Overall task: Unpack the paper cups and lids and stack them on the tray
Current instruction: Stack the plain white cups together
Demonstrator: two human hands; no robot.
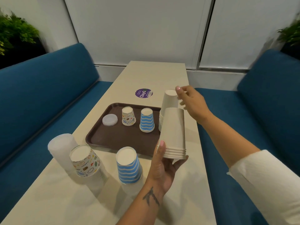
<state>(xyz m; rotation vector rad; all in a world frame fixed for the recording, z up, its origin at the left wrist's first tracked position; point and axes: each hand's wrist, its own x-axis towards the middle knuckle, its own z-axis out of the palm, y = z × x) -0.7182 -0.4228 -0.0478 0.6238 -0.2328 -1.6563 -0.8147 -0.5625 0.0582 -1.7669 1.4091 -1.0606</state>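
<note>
A brown tray (116, 138) lies mid-table. On it stand a stack of clear lids (109, 120), an upside-down doodle-print cup (128, 116), a blue-striped cup (146, 120) and, at its right end, an inverted stack of plain white cups (169, 101). My right hand (192, 103) hovers at the top of that stack, fingers loosely spread, a fingertip near its base. My left hand (162, 166) grips a shorter stack of white cups (175, 132) by its rims, held in the air just in front of the tray stack.
Near me on the table stand a plastic-wrapped sleeve of lids (62, 150), a wrapped doodle-cup stack (85, 161) and a wrapped blue-striped stack (129, 164). A purple round sticker (143, 93) is on the table (154, 73) beyond the tray. Blue benches (40, 98) flank the table.
</note>
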